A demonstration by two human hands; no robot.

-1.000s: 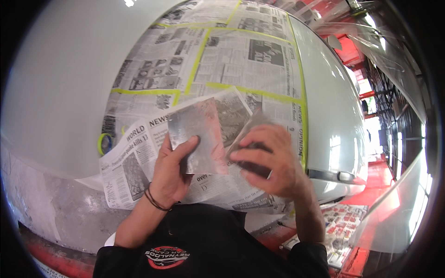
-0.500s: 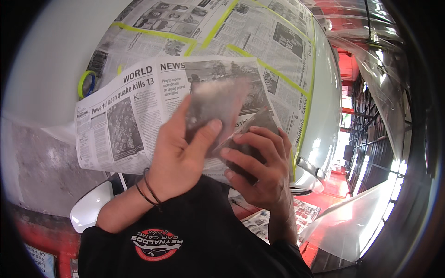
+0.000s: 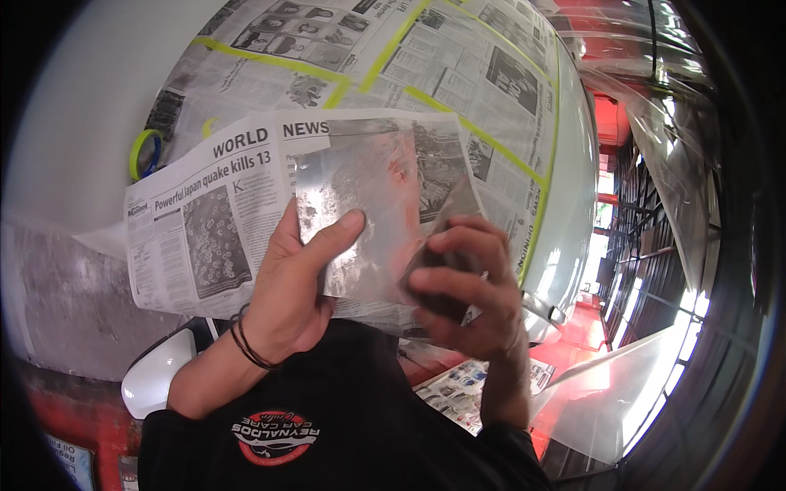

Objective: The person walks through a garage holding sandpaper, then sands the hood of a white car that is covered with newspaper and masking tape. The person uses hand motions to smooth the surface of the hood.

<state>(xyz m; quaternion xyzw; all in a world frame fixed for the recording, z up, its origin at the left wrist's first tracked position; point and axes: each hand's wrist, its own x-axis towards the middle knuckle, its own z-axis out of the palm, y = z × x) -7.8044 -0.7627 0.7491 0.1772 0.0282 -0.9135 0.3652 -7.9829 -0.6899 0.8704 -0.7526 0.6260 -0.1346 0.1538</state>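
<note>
My left hand (image 3: pixel 299 282) grips a thin, shiny silver plate (image 3: pixel 360 180) by its lower left side, thumb on its face. The plate reflects white and red light. To its right, my right hand (image 3: pixel 479 286), smeared by motion, has its fingers curled round a thin, dark brownish-grey flat piece (image 3: pixel 461 203). That piece is close to the plate's right edge; I cannot tell whether they touch. Behind both hands a loose newspaper sheet (image 3: pixel 237 176) spreads out, partly hidden by the plate.
Newspaper held by yellow-green masking tape (image 3: pixel 458 123) covers part of a white car body (image 3: pixel 565 213). A tape roll (image 3: pixel 147 155) is at the left edge of the loose sheet. A white side mirror (image 3: pixel 155 376) is at lower left. Clear plastic sheeting (image 3: pixel 647 393) hangs at right.
The plate has turned more face-on and shows more of its surface. My left hand has moved slightly left and down. My right hand has shifted slightly right, still gripping the dark piece.
</note>
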